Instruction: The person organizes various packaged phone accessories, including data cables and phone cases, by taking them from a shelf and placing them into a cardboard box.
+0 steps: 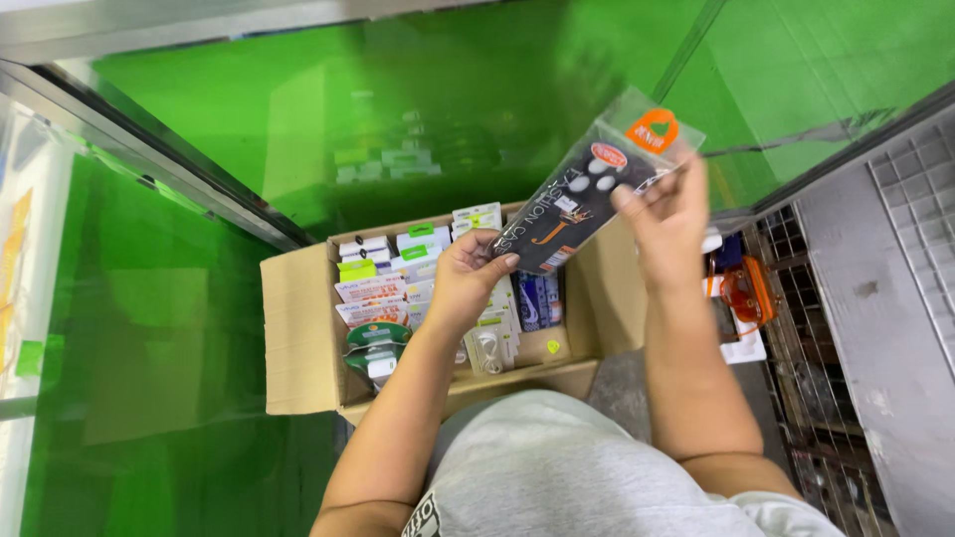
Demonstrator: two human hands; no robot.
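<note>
Both my hands hold one flat black packet (575, 207) in a clear sleeve with an orange hanging tab, raised above an open cardboard box (298, 338). My left hand (466, 278) grips the packet's lower left end. My right hand (665, 214) pinches its upper right edge near the tab. The packet is tilted, with its tab end up and to the right. The box below is packed with several small white, green and blue accessory packets (398, 273) standing in rows.
Green glass panels (298, 119) in metal frames surround the box at the back and left. A wire rack (796, 328) with an orange item (748, 288) stands at the right, beside a grey wall. My grey shirt fills the bottom.
</note>
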